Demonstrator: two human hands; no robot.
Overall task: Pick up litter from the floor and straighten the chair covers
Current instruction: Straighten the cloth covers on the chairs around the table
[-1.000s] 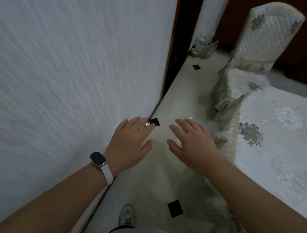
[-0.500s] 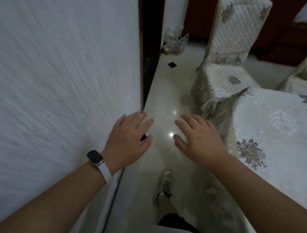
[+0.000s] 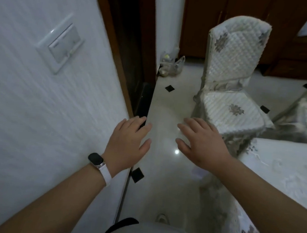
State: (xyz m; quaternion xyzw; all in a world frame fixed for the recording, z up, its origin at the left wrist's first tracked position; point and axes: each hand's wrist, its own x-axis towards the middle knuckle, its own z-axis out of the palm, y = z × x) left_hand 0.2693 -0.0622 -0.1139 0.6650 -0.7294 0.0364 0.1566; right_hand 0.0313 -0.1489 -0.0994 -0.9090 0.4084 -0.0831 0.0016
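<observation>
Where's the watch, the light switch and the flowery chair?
black watch on white strap [image 3: 95, 158], head view, on its dark screen.
white wall light switch [image 3: 64, 45], head view, on its rocker.
white quilted flowery chair cover [image 3: 236, 49], head view, on the backrest.

I am looking along a strip of pale tiled floor [image 3: 169, 106] toward the covered chair [image 3: 234, 54]. Its quilted cover is bunching where the back meets the seat. I am watching the right hand [image 3: 203, 143] reaching out flat, fingers spread and holding nothing, just in front of the chair's seat. The left hand [image 3: 128, 144], with a watch [image 3: 96, 159] on its wrist, is hovering open farther left of the chair, beside the white wall [image 3: 33, 121]. Beyond the chair's left side, plastic bags [image 3: 170, 66] are sitting on the floor. The draped table [image 3: 285, 179] is lying just beside the chair's near right corner.
</observation>
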